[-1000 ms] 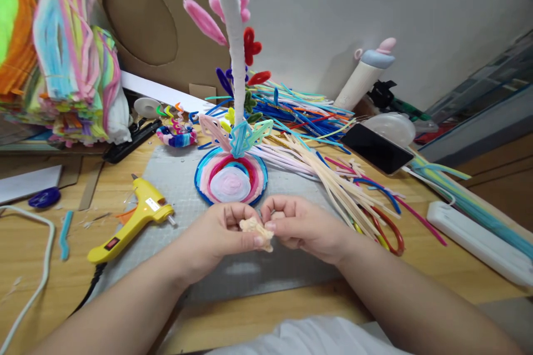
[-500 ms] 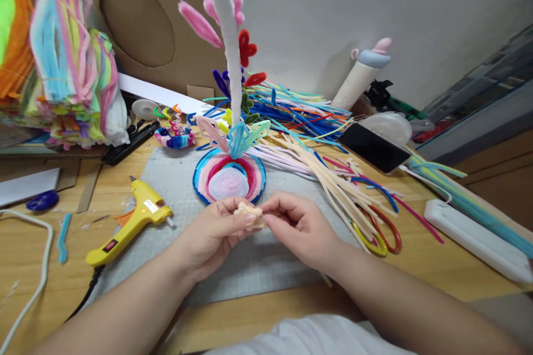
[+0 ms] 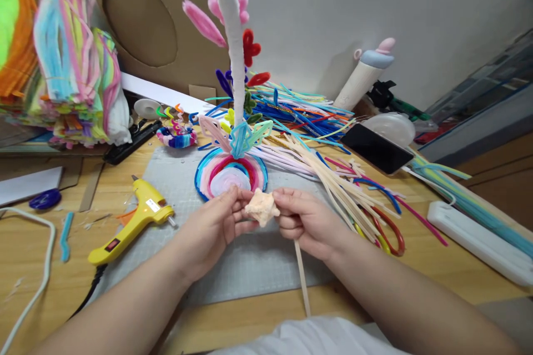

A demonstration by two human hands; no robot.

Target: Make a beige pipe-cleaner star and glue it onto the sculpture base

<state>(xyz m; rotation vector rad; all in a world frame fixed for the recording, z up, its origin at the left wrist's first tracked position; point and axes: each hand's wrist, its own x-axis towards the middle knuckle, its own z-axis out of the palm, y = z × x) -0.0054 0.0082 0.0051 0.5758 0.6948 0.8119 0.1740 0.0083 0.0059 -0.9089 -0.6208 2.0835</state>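
Note:
A small cream pipe-cleaner star (image 3: 262,208) is held up between my two hands, its points facing several ways. My left hand (image 3: 219,224) has its curled fingers and thumb at the star's left edge. On the other side, the thumb and finger of my right hand (image 3: 306,219) pinch the star's right point. A cream pipe-cleaner strand (image 3: 302,280) hangs below my right hand; whether it joins the star is hidden. Just behind the hands stands a round striped base (image 3: 200,177) with pipe-cleaner butterfly wings (image 3: 260,134) and a tall white stem (image 3: 236,55) bearing coloured flowers.
A yellow glue gun (image 3: 144,216) lies left of my hands on the grey cutting mat (image 3: 233,283). Cream pipe cleaners (image 3: 333,177), a phone (image 3: 377,148) and a white power strip (image 3: 478,241) are at right. Bundled pipe cleaners (image 3: 62,55) stand at back left.
The star has turned and come into fuller view, with my fingers covering less of it. My right hand has shifted slightly right, and the strand below it shows more.

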